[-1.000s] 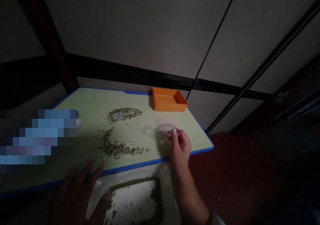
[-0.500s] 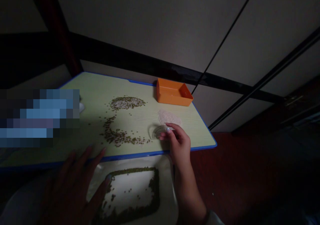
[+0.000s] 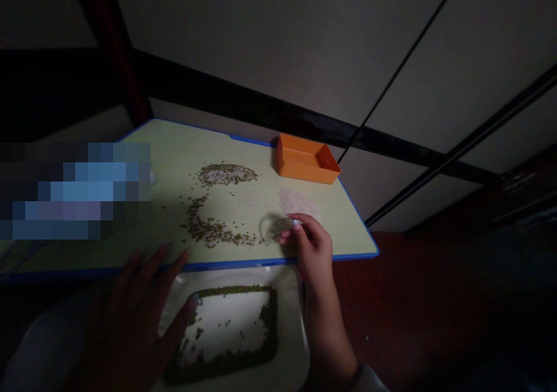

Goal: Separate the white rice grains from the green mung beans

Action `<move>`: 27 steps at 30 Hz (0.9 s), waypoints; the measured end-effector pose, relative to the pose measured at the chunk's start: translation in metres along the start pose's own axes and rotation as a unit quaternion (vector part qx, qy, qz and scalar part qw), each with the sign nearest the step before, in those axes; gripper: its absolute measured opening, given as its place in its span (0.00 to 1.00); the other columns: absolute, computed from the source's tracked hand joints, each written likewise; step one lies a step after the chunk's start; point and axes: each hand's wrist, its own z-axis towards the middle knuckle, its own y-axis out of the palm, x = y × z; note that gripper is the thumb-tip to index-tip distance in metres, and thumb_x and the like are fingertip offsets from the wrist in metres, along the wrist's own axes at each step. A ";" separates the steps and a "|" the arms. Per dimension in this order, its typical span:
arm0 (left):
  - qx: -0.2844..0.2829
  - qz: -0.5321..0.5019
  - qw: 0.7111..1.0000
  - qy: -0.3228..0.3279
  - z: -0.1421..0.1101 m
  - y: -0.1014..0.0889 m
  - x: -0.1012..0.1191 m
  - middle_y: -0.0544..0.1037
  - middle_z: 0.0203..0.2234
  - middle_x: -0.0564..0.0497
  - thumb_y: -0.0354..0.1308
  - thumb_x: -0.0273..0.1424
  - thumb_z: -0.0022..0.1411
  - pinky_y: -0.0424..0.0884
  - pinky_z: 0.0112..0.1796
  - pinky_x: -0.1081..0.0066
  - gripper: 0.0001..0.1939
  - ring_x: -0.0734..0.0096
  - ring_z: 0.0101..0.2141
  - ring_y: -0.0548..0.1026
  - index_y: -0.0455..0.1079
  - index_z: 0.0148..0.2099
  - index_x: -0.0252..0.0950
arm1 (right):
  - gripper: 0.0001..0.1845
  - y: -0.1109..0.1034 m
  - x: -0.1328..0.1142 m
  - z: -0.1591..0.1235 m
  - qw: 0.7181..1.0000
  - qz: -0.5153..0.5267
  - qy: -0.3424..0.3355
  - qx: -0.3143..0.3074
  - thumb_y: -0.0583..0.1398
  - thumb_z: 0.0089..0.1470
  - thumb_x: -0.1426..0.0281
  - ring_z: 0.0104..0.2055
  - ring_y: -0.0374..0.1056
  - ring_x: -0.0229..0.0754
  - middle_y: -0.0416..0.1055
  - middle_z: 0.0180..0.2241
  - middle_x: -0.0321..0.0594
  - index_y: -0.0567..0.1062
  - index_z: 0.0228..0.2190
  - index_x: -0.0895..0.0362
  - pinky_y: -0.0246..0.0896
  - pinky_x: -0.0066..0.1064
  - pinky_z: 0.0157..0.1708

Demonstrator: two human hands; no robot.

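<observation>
Head view | centre: right hand [image 3: 314, 247], grip holding clear container [image 3: 279, 227]; keep rim low near mixed grains [image 3: 211, 233] | lower left: left hand [image 3: 133, 314], grip wide, by tray [image 3: 292, 318]

Pale, blue-edged table [image 3: 169, 148]: orange box [image 3: 307, 171], white heap [image 3: 298, 201] near it, oval green-and-white patch [image 3: 226, 175], curved scatter [image 3: 213, 233] of grains.

Likely a home: wardrobe-like panels [image 3: 282, 44]

Tray [image 3: 243, 275] cut off btm; L-side patch [image 3: 82, 198] pixelated.
</observation>
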 end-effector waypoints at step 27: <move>-0.024 -0.002 1.000 0.014 0.000 0.001 -0.008 0.54 0.71 0.44 0.44 0.43 0.66 0.51 0.67 0.41 0.31 0.50 0.72 0.43 0.51 0.69 0.46 | 0.11 -0.004 -0.004 -0.011 0.996 -0.076 -0.031 -0.046 0.58 0.63 0.61 0.25 0.70 0.39 0.73 0.25 0.34 0.79 0.38 0.52 0.67 0.30 0.26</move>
